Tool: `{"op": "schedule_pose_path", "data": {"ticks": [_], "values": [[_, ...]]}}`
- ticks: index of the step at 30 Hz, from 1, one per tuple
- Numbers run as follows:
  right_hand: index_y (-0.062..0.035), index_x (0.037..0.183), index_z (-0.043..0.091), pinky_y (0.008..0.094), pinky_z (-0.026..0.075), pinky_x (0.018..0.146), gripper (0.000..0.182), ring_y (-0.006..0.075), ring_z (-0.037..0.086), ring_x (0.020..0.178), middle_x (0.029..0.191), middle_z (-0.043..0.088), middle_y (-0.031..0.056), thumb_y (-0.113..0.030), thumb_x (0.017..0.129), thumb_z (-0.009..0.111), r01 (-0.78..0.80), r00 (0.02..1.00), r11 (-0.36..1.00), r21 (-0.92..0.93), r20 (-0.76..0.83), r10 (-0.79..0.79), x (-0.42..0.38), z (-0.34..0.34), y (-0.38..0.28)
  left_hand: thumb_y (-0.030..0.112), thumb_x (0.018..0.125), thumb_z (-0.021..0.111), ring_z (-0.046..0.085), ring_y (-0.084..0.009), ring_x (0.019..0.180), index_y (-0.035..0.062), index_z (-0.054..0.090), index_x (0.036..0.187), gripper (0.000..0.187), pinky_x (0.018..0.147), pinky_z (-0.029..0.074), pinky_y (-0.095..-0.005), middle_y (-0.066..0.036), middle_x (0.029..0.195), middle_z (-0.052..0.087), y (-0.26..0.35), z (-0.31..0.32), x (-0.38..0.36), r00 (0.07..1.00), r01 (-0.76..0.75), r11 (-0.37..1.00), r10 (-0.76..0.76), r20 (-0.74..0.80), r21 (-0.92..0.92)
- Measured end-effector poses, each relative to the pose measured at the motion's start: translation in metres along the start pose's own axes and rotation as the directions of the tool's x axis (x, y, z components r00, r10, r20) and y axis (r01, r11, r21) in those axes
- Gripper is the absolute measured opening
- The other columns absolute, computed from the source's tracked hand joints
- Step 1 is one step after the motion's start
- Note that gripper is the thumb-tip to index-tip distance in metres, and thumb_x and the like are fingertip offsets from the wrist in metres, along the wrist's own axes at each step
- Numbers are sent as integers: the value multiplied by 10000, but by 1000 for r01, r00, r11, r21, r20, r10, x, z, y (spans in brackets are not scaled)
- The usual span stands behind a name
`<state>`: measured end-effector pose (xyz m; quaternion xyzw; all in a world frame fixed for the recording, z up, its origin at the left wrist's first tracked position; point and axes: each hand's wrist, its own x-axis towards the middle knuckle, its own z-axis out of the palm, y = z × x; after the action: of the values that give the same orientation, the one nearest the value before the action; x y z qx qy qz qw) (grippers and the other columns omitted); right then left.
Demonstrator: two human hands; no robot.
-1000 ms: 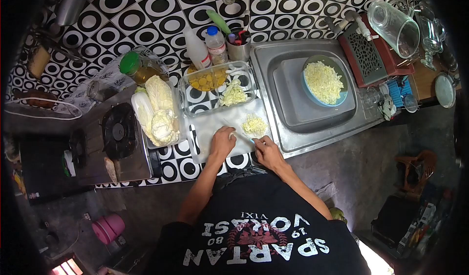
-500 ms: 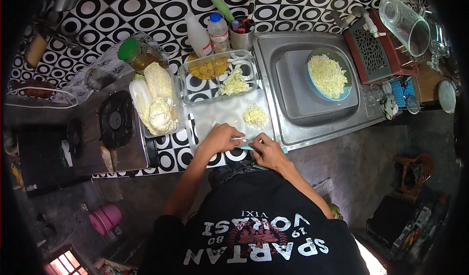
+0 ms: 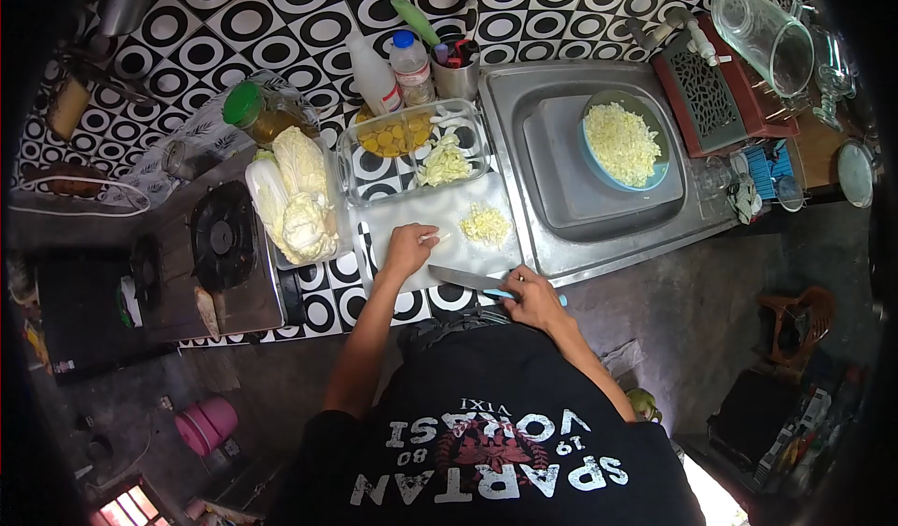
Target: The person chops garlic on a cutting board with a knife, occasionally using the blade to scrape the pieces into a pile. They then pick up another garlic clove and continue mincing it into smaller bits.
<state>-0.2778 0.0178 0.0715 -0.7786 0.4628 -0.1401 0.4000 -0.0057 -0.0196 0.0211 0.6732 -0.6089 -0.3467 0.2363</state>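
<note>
My right hand [image 3: 535,297] gripped the knife [image 3: 468,279], blade lying flat across the near edge of the cutting board [image 3: 412,216]. My left hand [image 3: 408,248] pinched a pale cabbage piece [image 3: 438,238] on the board, beside the chopped pile [image 3: 485,224]. Curled fingertips, I judged, would keep them clear of the blade. The bowl [image 3: 622,143] sat in the sink [image 3: 524,105].

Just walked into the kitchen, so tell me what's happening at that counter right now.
A person is chopping cabbage on a white cutting board. The right hand holds a knife flat over the board's near edge, while the left hand grips a small pale piece. A chopped pile lies on the board, and a blue bowl of chopped cabbage sits in the sink.
</note>
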Motion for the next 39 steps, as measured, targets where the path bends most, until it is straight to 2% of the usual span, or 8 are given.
{"op": "schedule_pose_path", "data": {"ticks": [4, 9, 13, 18, 22, 28, 30, 39], "values": [[-34, 873, 670, 377, 469, 748, 196, 299, 587, 849, 876, 569, 111, -80, 682, 684, -131, 991, 989, 65, -8, 132, -12, 0, 4, 119, 741, 677, 594, -293, 784, 69, 705, 895, 164, 740, 461, -361, -144, 837, 641, 0, 6, -1, 998, 70, 997, -70, 6, 34], [-29, 858, 663, 384, 460, 758, 179, 318, 578, 860, 879, 568, 124, -92, 692, 685, -178, 983, 981, 80, -27, 181, -18, 3, 8, 106, 746, 681, 533, -276, 876, 78, 690, 840, 99, 757, 435, -349, -111, 902, 576, 17, 7, -7, 941, -119, 974, 172, -290, 192], [-32, 862, 652, 394, 459, 761, 177, 329, 573, 865, 892, 566, 130, -95, 698, 679, -207, 978, 974, 87, -16, 209, -17, 6, 8, 115, 776, 656, 544, -265, 792, 57, 668, 838, 86, 711, 443, -346, -116, 878, 575, 13, 11, -5, 935, -166, 983, 184, -304, 84], [-36, 877, 652, 397, 459, 764, 176, 326, 575, 864, 903, 568, 128, -97, 713, 672, -231, 973, 971, 61, 6, 231, -14, 7, 3, 132, 839, 586, 554, -300, 751, 26, 589, 882, 115, 720, 446, -377, -135, 863, 563, 6, 17, -2, 976, -7, 986, -30, -218, -169], [-28, 886, 653, 352, 465, 699, 182, 269, 581, 791, 866, 565, 115, -98, 724, 697, -193, 980, 977, 88, -33, 197, -13, 12, 1, 135, 852, 580, 565, -299, 738, 31, 591, 902, 116, 663, 460, -369, -126, 869, 579, 2, 20, -4, 945, -91, 994, 69, -321, -57], [-31, 907, 657, 367, 465, 719, 192, 293, 580, 811, 874, 565, 133, -94, 727, 679, -198, 979, 972, 124, -24, 202, -7, 18, -2, 137, 861, 586, 577, -199, 661, 26, 593, 918, 125, 625, 466, -288, -92, 836, 601, 3, 20, -8, 954, 34, 975, -98, -284, -221], [-31, 915, 658, 390, 461, 748, 205, 319, 577, 855, 884, 564, 144, -102, 723, 668, -236, 971, 958, 161, -3, 240, -4, 19, -1, 130, 865, 584, 582, -145, 673, 22, 597, 914, 119, 638, 459, -258, -76, 795, 627, 5, 18, -11, 924, 82, 904, -227, -308, -419], [-22, 927, 663, 362, 480, 684, 209, 273, 595, 744, 865, 593, 142, -140, 754, 671, -148, 979, 982, 114, -124, 162, 31, 21, 4, 97, 849, 574, 606, -147, 678, 23, 616, 901, 99, 626, 469, -270, -75, 761, 648, -3, 51, -49, 902, 207, 887, -336, -271, -413]]}}
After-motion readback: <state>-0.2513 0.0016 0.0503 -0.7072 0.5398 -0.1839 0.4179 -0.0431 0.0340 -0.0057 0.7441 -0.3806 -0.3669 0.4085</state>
